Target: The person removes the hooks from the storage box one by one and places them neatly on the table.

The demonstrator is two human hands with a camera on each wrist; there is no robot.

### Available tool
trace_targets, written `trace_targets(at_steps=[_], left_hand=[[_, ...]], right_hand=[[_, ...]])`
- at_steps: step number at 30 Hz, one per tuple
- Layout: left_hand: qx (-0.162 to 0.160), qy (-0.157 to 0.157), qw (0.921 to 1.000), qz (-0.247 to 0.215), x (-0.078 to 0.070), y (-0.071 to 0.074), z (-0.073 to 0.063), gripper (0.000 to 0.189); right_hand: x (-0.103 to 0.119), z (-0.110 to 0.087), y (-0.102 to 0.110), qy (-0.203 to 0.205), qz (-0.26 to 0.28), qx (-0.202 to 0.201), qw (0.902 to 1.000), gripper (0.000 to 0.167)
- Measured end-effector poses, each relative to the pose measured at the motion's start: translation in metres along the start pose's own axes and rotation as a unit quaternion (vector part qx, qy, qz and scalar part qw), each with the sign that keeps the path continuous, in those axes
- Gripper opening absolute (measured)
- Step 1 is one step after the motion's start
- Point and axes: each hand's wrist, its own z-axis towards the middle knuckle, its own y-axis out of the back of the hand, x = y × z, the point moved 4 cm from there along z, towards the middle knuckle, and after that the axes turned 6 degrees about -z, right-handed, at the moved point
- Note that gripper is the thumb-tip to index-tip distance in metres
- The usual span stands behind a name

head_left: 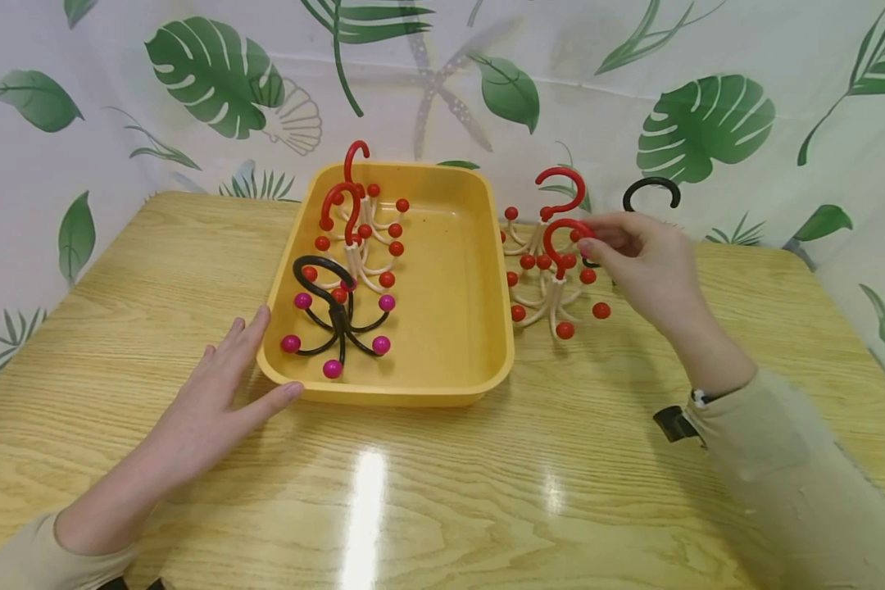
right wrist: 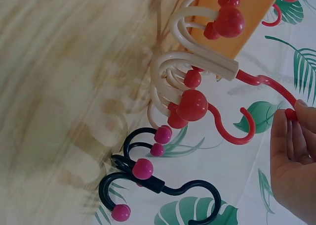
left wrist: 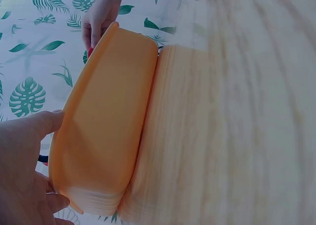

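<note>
My right hand (head_left: 652, 270) pinches the red hook of a white multi-arm hanger (head_left: 552, 299) tipped with red balls, just right of a yellow tray (head_left: 442, 328). In the right wrist view that hanger (right wrist: 212, 62) hangs from the fingertips by its hook; its far arms overlap the tray's side. My left hand (head_left: 214, 414) rests against the tray's near left corner, thumb at the front rim and fingers spread along the left side. Along the tray's left half stand two red-hooked white hangers (head_left: 351, 260) and one black hanger (head_left: 338, 318) with pink balls.
Behind the held hanger stands another red-hooked white hanger (head_left: 543, 233). A black hanger (head_left: 652, 182) with pink balls is farther right, partly hidden by my right hand. The wooden table (head_left: 442, 492) meets a leaf-patterned backdrop (head_left: 487, 49) at the back.
</note>
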Motion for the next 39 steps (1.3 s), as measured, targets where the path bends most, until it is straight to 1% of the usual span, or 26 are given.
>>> trace_targets(at_steps=[5,15,24,30,39], left_hand=[[0.001,0.001,1.0,0.0,-0.0001,0.0,0.0005,0.088],[0.001,0.004,1.0,0.0,-0.0004,0.001,0.0011,0.088],[0.002,0.004,1.0,0.0,0.0,0.0003,0.001,0.088],[0.003,0.003,1.0,-0.002,0.0005,0.0002,0.0006,0.088],[0.005,0.004,1.0,-0.002,0.0001,0.0,0.0003,0.088]], right_hand=[[-0.0015,0.0006,-0.003,-0.002,0.004,-0.009,1.0,0.03],[-0.0019,-0.0003,-0.0053,0.011,0.012,-0.014,0.9998,0.03],[-0.0029,-0.0017,-0.0068,0.03,-0.001,-0.023,0.9993,0.026],[-0.0028,-0.0005,-0.0064,0.043,-0.015,-0.021,0.9987,0.024],[-0.0034,-0.0024,-0.0037,0.044,-0.026,-0.018,0.9985,0.025]])
